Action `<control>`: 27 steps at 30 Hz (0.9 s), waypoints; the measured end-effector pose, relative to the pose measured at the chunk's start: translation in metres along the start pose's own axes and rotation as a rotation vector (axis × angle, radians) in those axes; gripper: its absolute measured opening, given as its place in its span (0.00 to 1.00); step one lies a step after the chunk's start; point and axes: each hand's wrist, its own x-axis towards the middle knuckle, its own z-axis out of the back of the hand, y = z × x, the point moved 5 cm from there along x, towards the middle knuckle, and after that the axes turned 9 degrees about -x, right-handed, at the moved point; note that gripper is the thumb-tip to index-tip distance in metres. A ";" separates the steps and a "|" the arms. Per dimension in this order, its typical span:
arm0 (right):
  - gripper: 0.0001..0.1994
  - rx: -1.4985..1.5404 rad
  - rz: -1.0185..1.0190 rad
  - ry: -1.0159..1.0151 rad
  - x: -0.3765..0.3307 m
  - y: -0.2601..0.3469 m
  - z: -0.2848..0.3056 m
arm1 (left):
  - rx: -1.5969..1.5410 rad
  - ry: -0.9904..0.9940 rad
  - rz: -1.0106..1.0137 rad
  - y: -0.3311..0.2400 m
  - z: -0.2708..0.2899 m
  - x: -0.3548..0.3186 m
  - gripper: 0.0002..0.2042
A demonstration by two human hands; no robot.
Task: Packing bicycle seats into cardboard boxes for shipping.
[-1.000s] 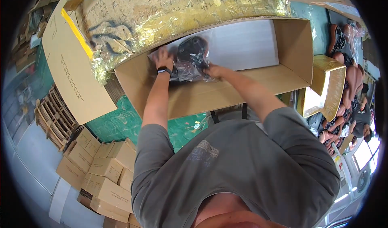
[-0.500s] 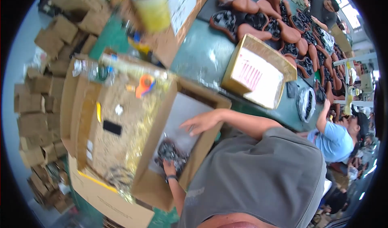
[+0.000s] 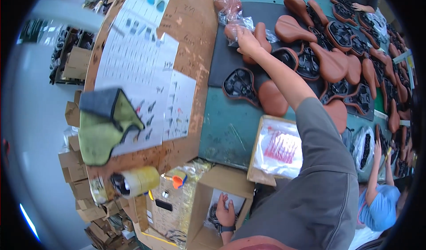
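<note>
Brown, rounded, plastic-wrapped saddle [image 3: 230, 31] is overlapped by right hand [image 3: 248, 43], upper middle.
Grasp cannot be told; left hand [image 3: 225, 214] is unclenched, lower middle.

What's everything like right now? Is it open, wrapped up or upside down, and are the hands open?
Bagged saddle: in clear plastic
Right hand: at the bagged saddle, grip unclear
Left hand: open, over the box
Box: open
Gold box: open
Other saddles: some upside down, some right way up
Phone: flat, dark
</note>
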 end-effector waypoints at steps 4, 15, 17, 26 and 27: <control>0.64 -0.222 -0.064 0.157 0.060 -0.013 -0.056 | 0.232 0.075 -0.021 -0.070 -0.037 0.061 0.26; 0.38 0.549 0.080 -0.144 0.088 -0.070 0.005 | -0.145 0.069 -0.274 -0.202 -0.191 0.360 0.47; 0.31 1.202 -0.144 0.181 0.073 -0.053 0.023 | 0.023 -0.062 -0.357 -0.220 -0.213 0.408 0.57; 0.31 0.748 -0.033 -0.459 0.201 -0.039 -0.075 | -1.183 -0.450 0.111 -0.159 -0.246 0.512 0.34; 0.40 0.519 -0.160 -0.473 0.233 -0.054 -0.113 | -1.014 -0.569 0.118 -0.127 -0.233 0.516 0.28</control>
